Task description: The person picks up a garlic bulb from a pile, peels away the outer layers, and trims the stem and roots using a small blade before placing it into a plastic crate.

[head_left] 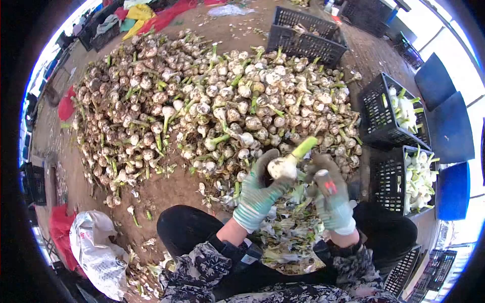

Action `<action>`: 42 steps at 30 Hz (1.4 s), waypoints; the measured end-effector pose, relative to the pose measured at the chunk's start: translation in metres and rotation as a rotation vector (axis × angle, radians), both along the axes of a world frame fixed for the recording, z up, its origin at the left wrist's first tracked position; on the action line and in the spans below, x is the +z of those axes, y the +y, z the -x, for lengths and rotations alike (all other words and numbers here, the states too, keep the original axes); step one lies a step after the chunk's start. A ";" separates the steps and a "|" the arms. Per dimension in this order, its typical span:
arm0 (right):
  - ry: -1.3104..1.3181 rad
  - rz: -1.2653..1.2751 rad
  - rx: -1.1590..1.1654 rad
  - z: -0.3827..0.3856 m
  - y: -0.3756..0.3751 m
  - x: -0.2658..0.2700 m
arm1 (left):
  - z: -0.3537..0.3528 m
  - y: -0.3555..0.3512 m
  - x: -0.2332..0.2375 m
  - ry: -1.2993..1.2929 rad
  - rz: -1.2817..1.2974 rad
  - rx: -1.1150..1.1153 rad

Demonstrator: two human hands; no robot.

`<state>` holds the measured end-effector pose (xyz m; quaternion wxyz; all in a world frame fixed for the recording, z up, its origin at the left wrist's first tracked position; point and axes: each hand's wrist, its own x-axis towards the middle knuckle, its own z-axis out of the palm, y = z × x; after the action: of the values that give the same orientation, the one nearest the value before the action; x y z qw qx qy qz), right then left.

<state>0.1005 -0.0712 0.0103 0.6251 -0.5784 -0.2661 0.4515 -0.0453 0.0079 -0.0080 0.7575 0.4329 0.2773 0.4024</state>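
In hand: your left hand [257,194], in a green-striped knit glove, has its fingers wrapped around a white garlic bulb with a green stalk [283,166], held over your lap just in front of the heap.
Other hand: your right hand [328,194], in a grey glove with a red patch, sits right beside the stalk with its fingers curled. Can't tell if it's pinching anything, the view's mushy there.
Done so far: a fair batch, I'd say, going by the litter of pale skins and green trimmings [290,232] in your lap.
Still to go: most of it, by the look of things. The big heap of dirt-caked garlic bulbs [212,106] covers the ground ahead.
Crates on your right: the nearer black plastic lattice crate [386,179] and the black lattice crate behind it [376,108] are both partly filled with clean white bulbs.
Far crate: a third black lattice crate [303,43] beyond the heap, only a few bits in it.
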 end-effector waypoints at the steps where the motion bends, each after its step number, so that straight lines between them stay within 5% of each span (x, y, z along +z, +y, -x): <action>1: 0.303 0.019 -0.023 0.001 0.005 -0.006 | -0.006 -0.004 -0.006 -0.011 -0.151 0.023; 4: -0.027 0.061 0.033 -0.003 -0.004 -0.006 | -0.007 -0.013 -0.008 0.198 -0.447 -0.001; 9: 0.003 -0.005 0.014 -0.005 0.000 -0.012 | -0.008 -0.013 0.006 0.441 -0.875 0.068; 17: 0.060 -0.116 0.077 -0.025 -0.019 -0.029 | -0.023 -0.018 -0.003 0.324 -0.691 -0.011; 19: -0.189 -0.238 0.070 -0.029 -0.021 -0.034 | -0.027 -0.019 -0.004 0.294 -0.640 -0.028; 23: -0.032 -0.129 0.051 -0.032 -0.025 -0.023 | -0.030 -0.021 -0.008 0.250 -0.554 -0.078; 26: -0.034 -0.013 -0.038 -0.028 -0.019 -0.020 | -0.032 -0.024 0.001 -0.002 -0.016 -0.156; 28: -0.507 -0.079 0.022 -0.029 -0.019 -0.031 | -0.034 -0.021 -0.010 -0.074 0.210 -0.202; 30: -0.281 -0.020 0.010 -0.036 -0.025 -0.041 | -0.035 -0.019 -0.008 -0.154 0.542 -0.292; 32: 0.081 0.039 -0.055 -0.037 -0.028 -0.050 | -0.041 -0.017 -0.022 -0.061 0.529 -0.225; 35: -0.104 0.149 0.010 -0.037 -0.028 -0.050 | -0.045 -0.017 -0.038 0.011 0.589 -0.184; 37: -0.179 -0.031 0.087 -0.038 -0.028 -0.046 | -0.049 -0.025 -0.043 0.246 -0.058 -0.024; 38: 0.038 -0.027 0.059 -0.033 -0.024 -0.033 | -0.047 -0.028 -0.035 0.246 -0.153 -0.016; 39: 0.257 -0.018 0.033 -0.026 -0.021 -0.021 | -0.043 -0.028 -0.025 0.250 -0.149 -0.014; 42: -0.071 0.015 0.122 -0.026 -0.025 -0.004 | -0.024 -0.016 0.003 0.140 0.125 -0.193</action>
<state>0.1267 -0.0958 0.0066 0.5822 -0.5815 -0.3192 0.4702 -0.0217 -0.0084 -0.0053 0.7970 0.4365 0.3110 0.2785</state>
